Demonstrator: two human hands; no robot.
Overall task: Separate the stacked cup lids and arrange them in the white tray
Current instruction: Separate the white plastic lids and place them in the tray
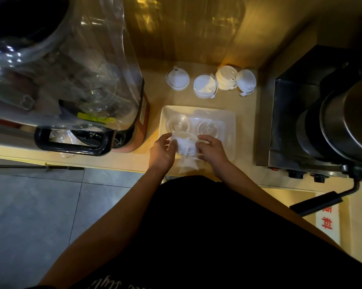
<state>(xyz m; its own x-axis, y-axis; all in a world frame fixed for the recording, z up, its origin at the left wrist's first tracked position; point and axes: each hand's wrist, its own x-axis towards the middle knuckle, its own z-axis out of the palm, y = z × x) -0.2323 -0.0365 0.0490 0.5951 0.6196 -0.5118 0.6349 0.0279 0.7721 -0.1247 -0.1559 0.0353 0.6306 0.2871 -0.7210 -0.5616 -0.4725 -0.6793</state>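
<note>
"Head camera, looking straight down: what do the hands have?"

"A stack of lids (pixel 185 143), pale and see-through, nested together. The left hand (pixel 162 151) grips its left side and the right hand (pixel 212 150) its right, fingers curled against the rim on both sides."

"Where is it, exactly?"

"Over the near part of the white tray (pixel 196 109), in the middle of the table (pixel 153 94). Whether it touches the tray floor I cannot tell."

"Anything lying in the tray?"

"Two clear lids, flat and apart, side by side in the far half: the left lid (pixel 178 124) and the right lid (pixel 208 127). The stack is just in front of the gap between them."

"And beyond the tray?"

"A row of white lids (pixel 204 85) on the table near the back wall, in four lots. The two on the right touch each other."

"What stands on either side?"

"A big clear jug (pixel 71 69) with a black handle on the left, and a dark machine (pixel 301 113) on the right."
</note>
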